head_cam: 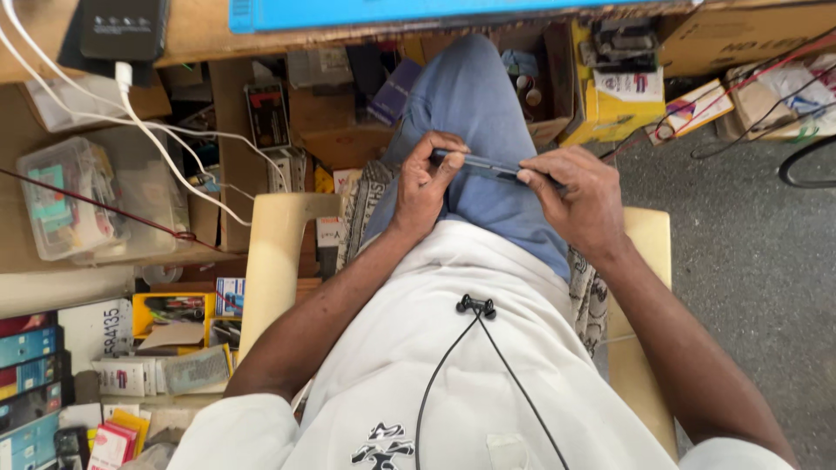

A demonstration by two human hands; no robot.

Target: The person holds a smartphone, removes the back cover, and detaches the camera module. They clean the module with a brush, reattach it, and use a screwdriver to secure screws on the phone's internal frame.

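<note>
I sit on a cream plastic chair (277,252) and look down at my lap. Both my hands hold a thin dark phone (481,165) edge-on above my blue trousers (475,104). My left hand (427,183) pinches its left end between thumb and fingers. My right hand (575,196) grips its right end, fingers curled over the edge. My hands hide most of the phone's faces. A black earphone cable (475,306) hangs over my white shirt.
A wooden bench edge (200,35) with a blue mat (392,10) and a dark device on a white cable (122,30) lies ahead. Clear plastic boxes (70,200), cardboard cartons (610,87) and small packets crowd the floor left and ahead. Grey floor (749,261) lies at the right.
</note>
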